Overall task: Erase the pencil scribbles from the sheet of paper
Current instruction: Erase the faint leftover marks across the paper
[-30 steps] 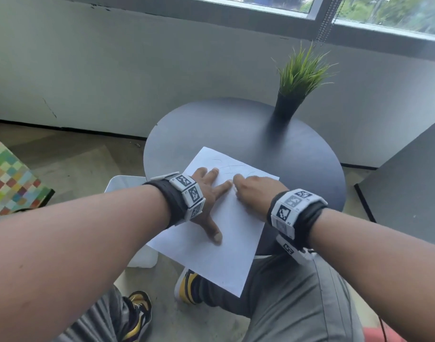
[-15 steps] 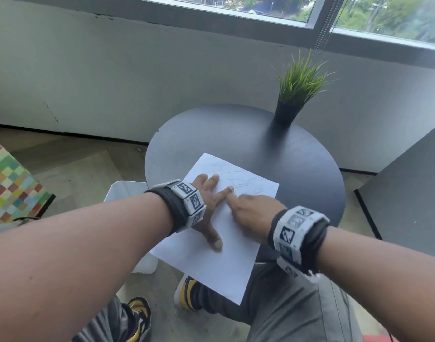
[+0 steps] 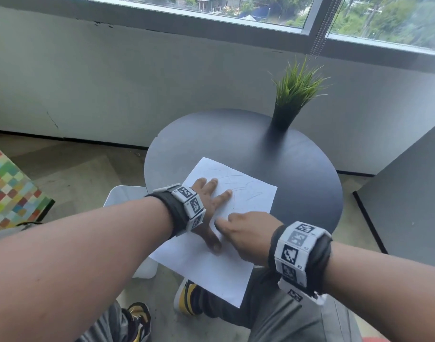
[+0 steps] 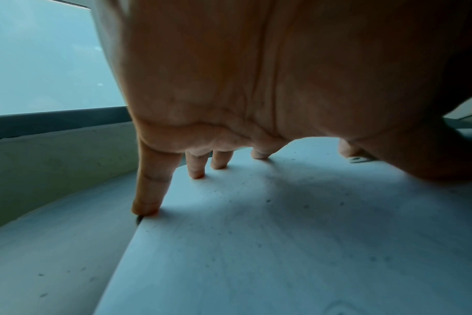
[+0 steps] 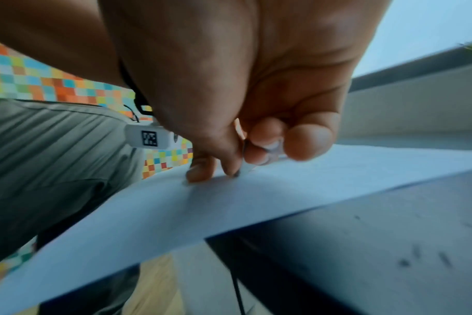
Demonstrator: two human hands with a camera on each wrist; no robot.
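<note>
A white sheet of paper lies on the round dark table, its near part hanging over the table's front edge. Faint pencil scribbles show on the far half. My left hand lies flat on the sheet with its fingers spread and presses it down; the left wrist view shows its fingertips on the paper. My right hand is curled on the sheet's middle. In the right wrist view its fingers pinch a small pale eraser, mostly hidden, against the paper.
A potted grass plant stands at the table's far right edge. A white stool sits left of the table, and a checkered cushion lies further left. A grey panel rises on the right. My knees are under the sheet.
My right hand has slid toward me and slightly left across the sheet, uncovering more scribbles. The left hand has stayed pressed on the paper.
</note>
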